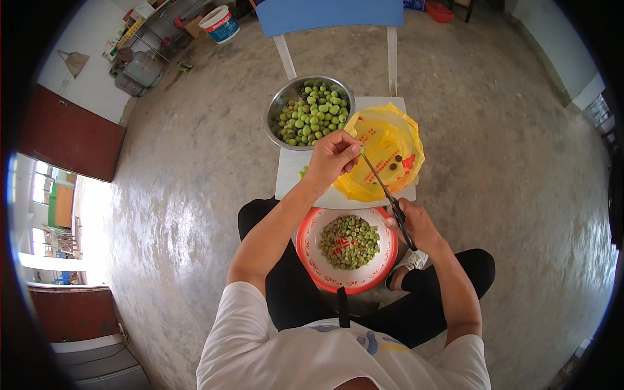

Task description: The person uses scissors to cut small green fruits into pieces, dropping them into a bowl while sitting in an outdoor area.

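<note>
Between its thumb and fingertips, my left hand (335,157) pinches a small green fruit (361,151) over the edge of a yellow plastic bag (412,131). My right hand (414,224) holds dark-handled scissors (399,213), their blade tips at the fruit. Inside the bag lie a couple of dark round bits. A metal colander (269,118) of green round fruits (317,114) stands beside the bag on the seat of a chair. Below the seat's near edge is a red-rimmed white basin (304,246) with many small green and brownish fruit pieces (349,241).
The white chair seat (292,170) has a blue backrest (331,14) at its far side. A paint bucket (219,24), gas cylinders (141,68) and a red plastic basket (439,12) stand farther off on the concrete floor. My knees flank the basin.
</note>
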`<action>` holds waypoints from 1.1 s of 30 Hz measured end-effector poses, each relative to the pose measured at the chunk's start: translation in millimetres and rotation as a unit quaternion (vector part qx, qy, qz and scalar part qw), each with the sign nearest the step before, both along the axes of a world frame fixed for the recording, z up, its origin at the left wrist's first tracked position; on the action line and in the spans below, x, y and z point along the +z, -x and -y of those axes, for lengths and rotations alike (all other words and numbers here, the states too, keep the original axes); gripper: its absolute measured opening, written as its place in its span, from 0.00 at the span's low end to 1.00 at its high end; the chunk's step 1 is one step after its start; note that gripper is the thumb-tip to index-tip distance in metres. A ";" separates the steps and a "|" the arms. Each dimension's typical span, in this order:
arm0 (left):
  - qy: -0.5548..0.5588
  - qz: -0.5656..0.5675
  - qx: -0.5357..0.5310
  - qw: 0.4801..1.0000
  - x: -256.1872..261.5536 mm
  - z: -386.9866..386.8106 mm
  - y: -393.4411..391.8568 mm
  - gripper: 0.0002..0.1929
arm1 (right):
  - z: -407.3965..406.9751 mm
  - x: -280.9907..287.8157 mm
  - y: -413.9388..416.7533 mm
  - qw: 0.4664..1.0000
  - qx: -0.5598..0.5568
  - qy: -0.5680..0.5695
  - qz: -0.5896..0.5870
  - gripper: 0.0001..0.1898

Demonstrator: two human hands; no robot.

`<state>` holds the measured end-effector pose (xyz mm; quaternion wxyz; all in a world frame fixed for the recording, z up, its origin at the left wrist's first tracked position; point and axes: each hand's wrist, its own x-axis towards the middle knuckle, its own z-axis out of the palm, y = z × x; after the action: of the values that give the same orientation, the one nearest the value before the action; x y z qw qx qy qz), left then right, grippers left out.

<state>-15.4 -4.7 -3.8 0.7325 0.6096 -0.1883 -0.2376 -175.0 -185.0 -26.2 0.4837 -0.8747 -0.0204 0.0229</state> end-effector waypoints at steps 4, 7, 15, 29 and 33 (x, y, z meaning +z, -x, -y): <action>-0.005 -0.001 0.005 1.000 2.5 0.5 1.6 0.03 | 0.0 -0.7 0.5 1.000 -0.001 -0.016 -0.005 0.29; -0.001 0.023 0.007 1.000 0.8 0.6 2.3 0.03 | -1.2 0.8 0.6 1.000 -0.009 0.015 -0.004 0.30; 0.022 -0.045 -0.003 0.999 1.5 -3.6 -1.7 0.05 | -4.3 4.9 -2.6 0.998 -0.058 0.030 0.018 0.28; -0.052 0.047 0.275 0.959 11.8 -4.1 -29.1 0.13 | 3.5 -5.5 -4.8 0.986 -0.160 -0.009 0.049 0.24; -0.230 0.205 -0.012 0.951 2.8 21.4 -4.8 0.10 | 14.3 -1.0 -4.6 0.982 -0.180 -0.033 0.044 0.20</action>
<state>-10.5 -26.1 -1.1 0.5155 0.7945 -0.2819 -0.1535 -170.4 -199.3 -27.2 0.5072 -0.8478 0.1149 -0.1040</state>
